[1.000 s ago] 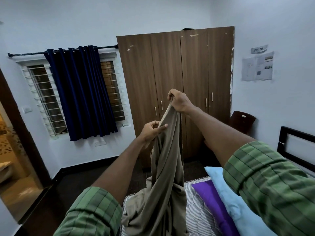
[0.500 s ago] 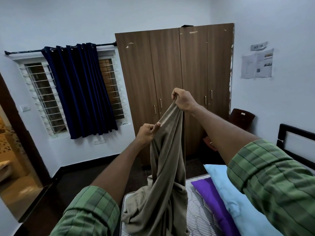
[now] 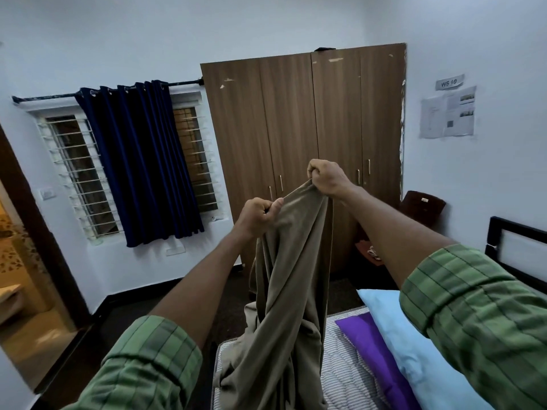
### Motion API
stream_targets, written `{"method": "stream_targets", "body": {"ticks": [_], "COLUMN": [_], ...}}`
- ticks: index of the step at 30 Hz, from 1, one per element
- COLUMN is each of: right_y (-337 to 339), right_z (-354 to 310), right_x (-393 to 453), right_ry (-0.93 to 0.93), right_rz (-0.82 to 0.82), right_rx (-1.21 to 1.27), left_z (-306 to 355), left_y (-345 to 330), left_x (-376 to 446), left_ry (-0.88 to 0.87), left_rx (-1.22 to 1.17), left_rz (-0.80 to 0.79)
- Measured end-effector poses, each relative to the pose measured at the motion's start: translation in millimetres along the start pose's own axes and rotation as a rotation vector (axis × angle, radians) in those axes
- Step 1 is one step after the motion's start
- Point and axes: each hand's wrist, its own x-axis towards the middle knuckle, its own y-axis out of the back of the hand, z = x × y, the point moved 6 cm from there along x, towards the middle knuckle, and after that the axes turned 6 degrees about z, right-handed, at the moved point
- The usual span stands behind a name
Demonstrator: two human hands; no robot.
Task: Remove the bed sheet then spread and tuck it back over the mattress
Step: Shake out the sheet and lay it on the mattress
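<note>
The bed sheet [image 3: 291, 279] hangs bunched from our raised fists: our left hand [image 3: 256, 216] pinches its top edge lower, our right hand [image 3: 327, 179] grips it higher, just beside. Its lower folds pile on the striped mattress [image 3: 346, 377], left of a purple pillow [image 3: 373, 350] and blue pillow [image 3: 414, 347]. A wardrobe [image 3: 296, 128] stands far ahead.

The olive-brown bed sheet [image 3: 284, 291] hangs twisted above the striped mattress [image 3: 349, 377], its lower end bunched on it.
</note>
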Motion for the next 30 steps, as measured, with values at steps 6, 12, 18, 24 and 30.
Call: {"method": "stream_targets", "body": {"ticks": [6, 12, 18, 24, 30], "right_y": [-20, -16, -1, 23, 29], "right_z": [-15, -4, -11, -4, 30], "right_x": [-4, 1, 0, 7, -8], "right_ry": [-0.059, -0.082, -0.209, -0.388, -0.504], "right_rz": [-0.371, -0.306, -0.050, 0.234, 0.221], "right_rx": [0.171, 0.193, 0.537, 0.665, 0.543], "left_z": [-10, 20, 24, 19, -31], "left_y": [4, -5, -27, -57, -9], "left_x": [14, 21, -7, -33, -3], "left_ry": [0.174, 0.095, 0.322, 0.433, 0.395], "left_rx": [-0.104, -0.193, -0.347, -0.333, 0.011], "left_rz": [0.091, -0.085, -0.401, -0.543, -0.265]}}
